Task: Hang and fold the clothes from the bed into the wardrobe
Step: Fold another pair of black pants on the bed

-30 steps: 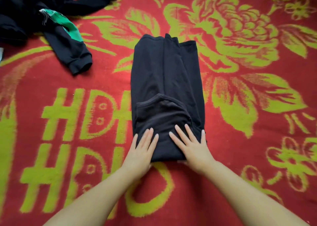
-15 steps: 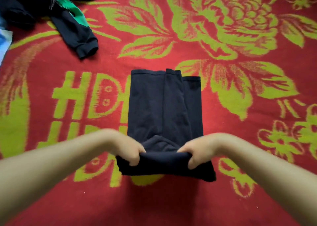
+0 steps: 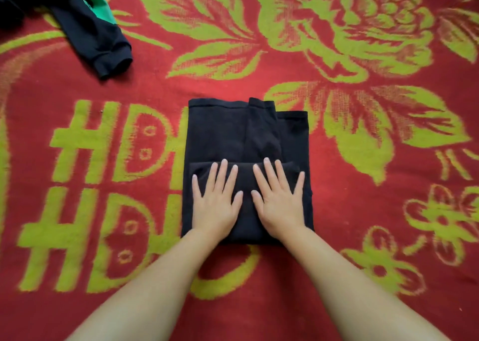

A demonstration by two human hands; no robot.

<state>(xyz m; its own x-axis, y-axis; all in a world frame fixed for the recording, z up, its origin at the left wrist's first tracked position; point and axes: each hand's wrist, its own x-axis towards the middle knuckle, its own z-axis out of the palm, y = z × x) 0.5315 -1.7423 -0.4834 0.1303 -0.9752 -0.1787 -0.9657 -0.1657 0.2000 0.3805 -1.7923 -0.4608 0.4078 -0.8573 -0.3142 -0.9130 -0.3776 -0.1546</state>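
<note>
1. Black folded garment (image 3: 233, 133) lies in the middle of the red-and-green bed cover (image 3: 337, 211).
2. Left hand (image 3: 216, 200) and right hand (image 3: 281, 200) press flat on its near fold, fingers straight and spread.
3. Black-and-green sleeve (image 3: 103, 42) lies far left, well apart.

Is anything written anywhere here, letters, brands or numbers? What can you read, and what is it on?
"HD", upper row: big yellow-green letters woven into the red bedspread; a third character is hidden under the folded black garment.
"HD", lower row: same bedspread, again cut off by the garment and the left hand.
Green and black sleeve: no readable text.
No numbers or brand labels show.
</note>
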